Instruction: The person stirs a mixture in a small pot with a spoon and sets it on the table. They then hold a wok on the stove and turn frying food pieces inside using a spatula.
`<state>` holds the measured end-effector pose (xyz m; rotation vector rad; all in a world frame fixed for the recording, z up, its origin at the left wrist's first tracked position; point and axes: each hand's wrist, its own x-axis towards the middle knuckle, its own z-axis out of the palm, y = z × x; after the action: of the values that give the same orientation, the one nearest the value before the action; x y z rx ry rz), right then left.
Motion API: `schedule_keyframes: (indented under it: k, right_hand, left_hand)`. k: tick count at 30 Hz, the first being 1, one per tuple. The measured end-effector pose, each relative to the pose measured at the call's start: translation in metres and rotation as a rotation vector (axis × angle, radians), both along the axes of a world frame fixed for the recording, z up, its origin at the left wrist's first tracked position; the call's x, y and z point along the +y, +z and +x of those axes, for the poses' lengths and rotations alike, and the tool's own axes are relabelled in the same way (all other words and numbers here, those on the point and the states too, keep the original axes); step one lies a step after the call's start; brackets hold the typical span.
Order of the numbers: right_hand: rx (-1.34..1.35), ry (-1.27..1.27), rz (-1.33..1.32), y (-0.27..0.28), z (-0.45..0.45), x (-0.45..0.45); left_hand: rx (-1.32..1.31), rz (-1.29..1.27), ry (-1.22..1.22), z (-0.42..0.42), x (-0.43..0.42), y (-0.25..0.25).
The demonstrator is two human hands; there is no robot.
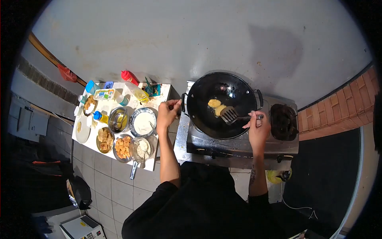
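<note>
A black wok (207, 85) sits on the metal stove, with a few yellow pieces of food (214, 103) in its middle. My right hand (258, 125) grips the handle of a slotted spatula (229, 115), whose head lies in the wok against the lower piece. At the wok's left side, my left hand (168, 113) has its fingers closed round the loop handle (183, 104).
The stove (238, 146) has a second burner (283, 121) at right. On the white table (149, 164) at left stand a plate of white powder (143, 122), a pan of batter (142, 149), bowls of orange pieces (123, 147) and a red bottle (129, 77). Behind rises a grey wall.
</note>
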<state>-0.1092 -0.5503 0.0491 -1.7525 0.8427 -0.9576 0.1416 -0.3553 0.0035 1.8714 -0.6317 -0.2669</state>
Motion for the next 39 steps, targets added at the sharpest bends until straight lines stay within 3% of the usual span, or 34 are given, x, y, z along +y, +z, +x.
schedule_keyframes:
  k: [7, 16, 20, 34, 39]
  right_hand:
    - [-0.089, 0.055, -0.019, -0.030, 0.021, 0.004]
    - [-0.189, 0.096, -0.024, -0.045, 0.044, 0.004]
    - [-0.051, 0.008, -0.059, -0.052, 0.041, 0.004]
    - [-0.059, 0.149, 0.012, -0.045, 0.021, -0.005]
    - [-0.051, 0.226, -0.097, -0.023, 0.011, 0.002]
  left_hand:
    - [0.105, 0.161, 0.021, -0.001, 0.000, 0.010]
    - [0.092, 0.128, 0.014, -0.001, 0.002, 0.009]
    - [0.048, 0.018, 0.012, 0.000, 0.001, -0.004]
    - [0.005, 0.125, 0.015, 0.007, 0.000, -0.015]
    - [0.004, 0.134, 0.020, 0.006, 0.000, -0.015]
